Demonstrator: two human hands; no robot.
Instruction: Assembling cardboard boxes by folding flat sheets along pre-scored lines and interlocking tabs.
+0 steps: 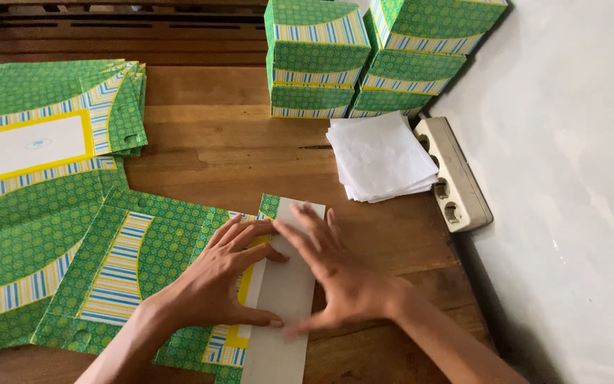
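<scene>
Left hand [225, 274] flat on green patterned carton blank [151, 270] lying on wooden table [214, 142], right hand [335, 274] pressing white folded flap [282, 291], both open-palmed, gripping nothing; crooked crease likely should uneven pressure shift the blank.

Six folded green boxes [364, 57], one paper stack [379, 156], one power strip [455, 174], two hands [278, 274].

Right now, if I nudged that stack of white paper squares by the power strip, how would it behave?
The stack of white paper squares would probably fan out rather than slide as one block: its edges already sit uneven. The sheets look thin and crinkled, so likely light and floppy when lifted. It lies against the power strip, which might stop a push toward the wall.
</scene>
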